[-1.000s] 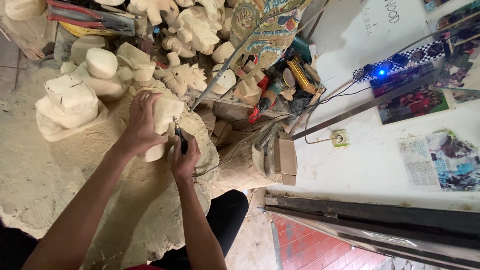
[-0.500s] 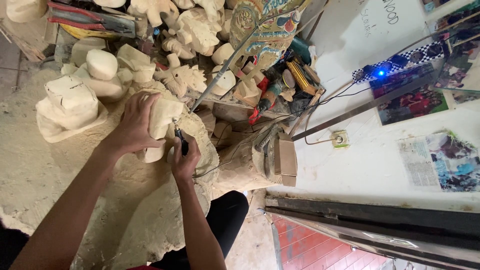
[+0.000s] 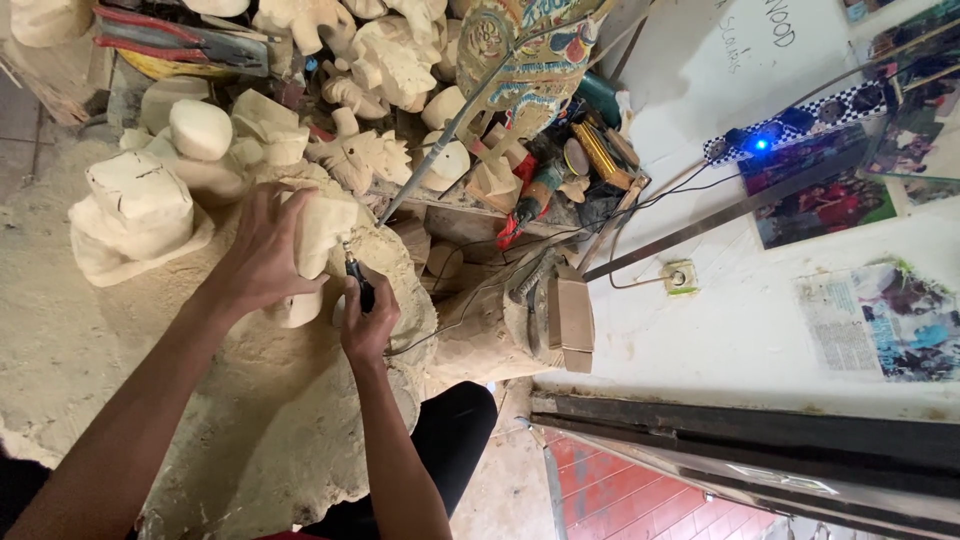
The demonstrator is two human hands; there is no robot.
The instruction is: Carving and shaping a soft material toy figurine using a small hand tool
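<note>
Left hand (image 3: 262,252) grip spread, clasping pale wood carving (image 3: 318,232); right hand (image 3: 366,318) grip pinching black rotary tool (image 3: 357,282), tip against carving

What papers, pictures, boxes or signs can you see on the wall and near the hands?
White sheet: top of the wall, rectangular, dark handwriting.
Colour photo print: right wall, rectangular, reds and greens.
Newspaper clipping: lower right wall, pale with a colourful picture.
Cardboard box: beside the carved wood, small, brown.
Checkered strip: slanting on the wall, black and white, blue light glowing.

The left hand (image 3: 262,255) seems to have shifted slightly up the pale carving (image 3: 318,235).
</note>
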